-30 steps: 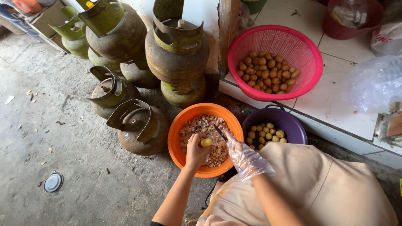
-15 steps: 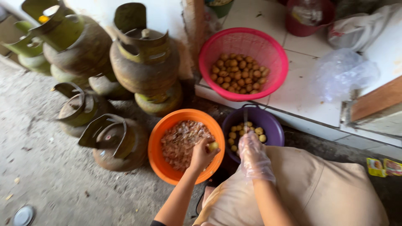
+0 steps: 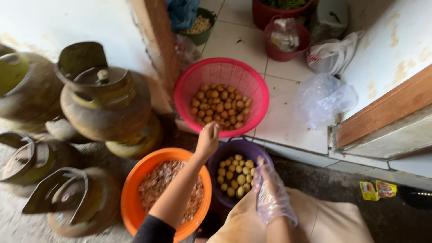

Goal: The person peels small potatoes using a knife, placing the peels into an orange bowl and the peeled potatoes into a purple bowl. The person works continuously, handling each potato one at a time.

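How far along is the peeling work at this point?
Done: pink basket holds many peeled pieces; orange bowl holds skins. In hand: left hand reaches to the basket's rim, contents unseen. Gloved right hand rests by purple bucket, where a shallow layer remains.

Bare left forearm stretched forward, left hand [image 3: 208,140] loosely closed with fingers curled downward, right hand [image 3: 270,191] in a clear plastic glove, held lower, fingers extended together

Pink basket [image 3: 252,81] + purple bowl [image 3: 225,150], both holding small round yellow-brown pieces.
Basket: upright, about half full, just beyond left hand [image 3: 208,140]. Bowl: upright, thinner layer, between both hands, right hand [image 3: 270,191] at its near rim.
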